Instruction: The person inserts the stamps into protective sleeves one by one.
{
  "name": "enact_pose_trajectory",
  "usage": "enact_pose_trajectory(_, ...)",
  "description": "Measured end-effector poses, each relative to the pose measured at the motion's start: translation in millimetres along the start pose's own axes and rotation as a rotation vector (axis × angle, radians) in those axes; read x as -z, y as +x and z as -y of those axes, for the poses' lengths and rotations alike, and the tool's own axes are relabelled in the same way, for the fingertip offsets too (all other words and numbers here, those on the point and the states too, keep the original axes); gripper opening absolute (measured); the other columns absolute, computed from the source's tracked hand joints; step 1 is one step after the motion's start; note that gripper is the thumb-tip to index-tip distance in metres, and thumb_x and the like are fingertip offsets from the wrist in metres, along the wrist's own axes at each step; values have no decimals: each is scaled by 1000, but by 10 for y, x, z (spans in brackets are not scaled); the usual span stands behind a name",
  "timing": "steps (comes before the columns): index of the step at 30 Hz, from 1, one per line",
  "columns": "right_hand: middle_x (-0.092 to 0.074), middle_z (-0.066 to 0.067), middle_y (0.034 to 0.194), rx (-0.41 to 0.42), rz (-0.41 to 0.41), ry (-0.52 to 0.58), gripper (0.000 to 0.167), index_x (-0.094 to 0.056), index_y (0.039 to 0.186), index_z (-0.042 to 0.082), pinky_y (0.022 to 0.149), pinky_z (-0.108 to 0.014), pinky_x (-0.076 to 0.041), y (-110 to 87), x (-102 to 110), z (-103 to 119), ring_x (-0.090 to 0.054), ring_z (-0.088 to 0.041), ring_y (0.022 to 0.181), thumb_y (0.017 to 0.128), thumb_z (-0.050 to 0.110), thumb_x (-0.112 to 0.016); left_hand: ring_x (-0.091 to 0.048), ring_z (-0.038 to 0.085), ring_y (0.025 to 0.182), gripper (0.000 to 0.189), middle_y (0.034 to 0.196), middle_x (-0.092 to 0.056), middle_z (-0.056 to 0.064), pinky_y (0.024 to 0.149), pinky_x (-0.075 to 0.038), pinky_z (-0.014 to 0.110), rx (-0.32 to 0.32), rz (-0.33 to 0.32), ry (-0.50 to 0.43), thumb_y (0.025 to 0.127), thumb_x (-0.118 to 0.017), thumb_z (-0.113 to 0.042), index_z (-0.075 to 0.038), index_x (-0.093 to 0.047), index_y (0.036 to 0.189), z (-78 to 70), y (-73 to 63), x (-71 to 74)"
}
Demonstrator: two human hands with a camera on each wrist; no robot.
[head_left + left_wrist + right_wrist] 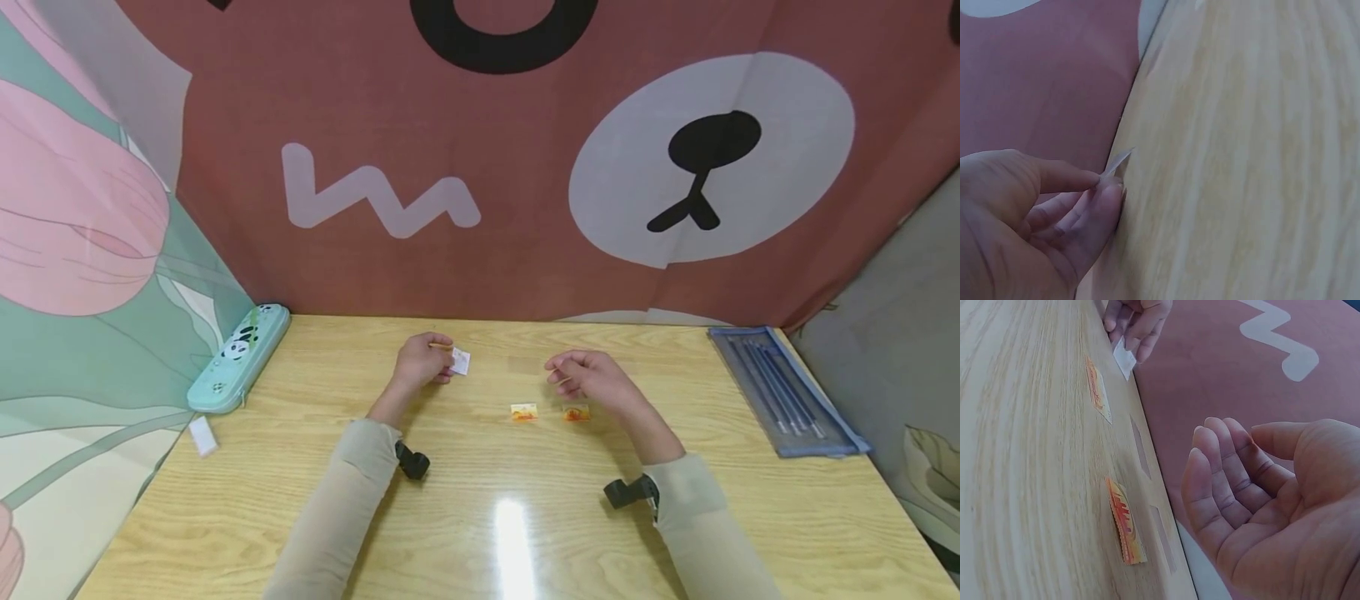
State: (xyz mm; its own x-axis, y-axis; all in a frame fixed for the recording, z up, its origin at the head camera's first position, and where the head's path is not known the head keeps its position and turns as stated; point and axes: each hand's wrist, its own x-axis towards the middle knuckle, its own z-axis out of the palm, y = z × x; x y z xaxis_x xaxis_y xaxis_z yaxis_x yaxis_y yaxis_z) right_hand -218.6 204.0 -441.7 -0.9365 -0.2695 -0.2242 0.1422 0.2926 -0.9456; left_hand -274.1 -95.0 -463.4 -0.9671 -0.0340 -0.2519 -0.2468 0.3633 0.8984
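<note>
In the head view my left hand (424, 359) pinches a small flat packet (461, 362), its white printed face showing. From the left wrist the packet (1119, 162) appears edge-on, between thumb and fingers. An orange edge shows at the fingers in the head view. Over the table on the other side is my right hand (592, 379), fingers loosely curved and thumb close to the index finger. Just below it lies an orange-yellow packet with a serrated edge (576, 412). A second orange-yellow packet (524, 412) lies to its left, between the hands.
A light-blue panda pencil case (238, 358) stands at the table's left edge, with a white block (202, 436) in front. At right lies a blue-edged mesh pouch (783, 392) holding several pencils. Faint grey rectangles (1140, 447) mark the table near the hanging cloth (450, 275).
</note>
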Motion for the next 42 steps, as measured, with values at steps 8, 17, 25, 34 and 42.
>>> enact_pose_trajectory(8, -70, -20, 110, -8, -19, -39, 38, -63, 127, -5, 85, -38, -62, 5, -11, -20, -69, -26, 93, 109, 23, -47, -63, 9, 48, 19, 74, -75, 10, 47, -55, 22, -117, -76, 303, 84, -69, -3, -3, -73, 103, 14, -25, 22)
enact_pose_trajectory(17, -72, -16, 114, 59, -127, -215, 36, -65, 130, 4, 82, -36, -61, -64, 8, -21, -70, -29, 98, 104, 28, -59, -73, 21, 87, 33, 102, -79, 2, 61, -51, 31, -159, -105, 563, 90, -69, -28, -19, -71, 121, -29, -78, 99)
enact_pose_trajectory(25, -72, -9, 125, 242, -153, -651, 42, -68, 133, 11, 89, -48, -57, -117, 9, 15, -66, -30, 112, 95, 29, -71, -68, 29, 116, 51, 127, -71, 10, 97, -56, 47, -371, -49, 640, 93, -73, -36, -13, -62, 137, -134, -68, 66)
enact_pose_trajectory(34, -75, -9, 119, 231, -118, -811, 39, -72, 128, 13, 91, -53, -56, -91, -90, 28, -68, -32, 112, 92, 29, -74, -53, 32, 138, 70, 149, -57, 7, 115, -45, 48, -429, 110, 678, 89, -75, -48, -21, -52, 150, -199, 2, -59)
enact_pose_trajectory(42, -76, -1, 111, 228, -99, -904, 33, -76, 119, 18, 93, -50, -56, -78, -185, 2, -68, -26, 106, 88, 30, -79, -52, 34, 138, 65, 149, -56, 13, 116, -43, 51, -495, 114, 817, 89, -74, -52, -27, -56, 146, -214, -3, -247)
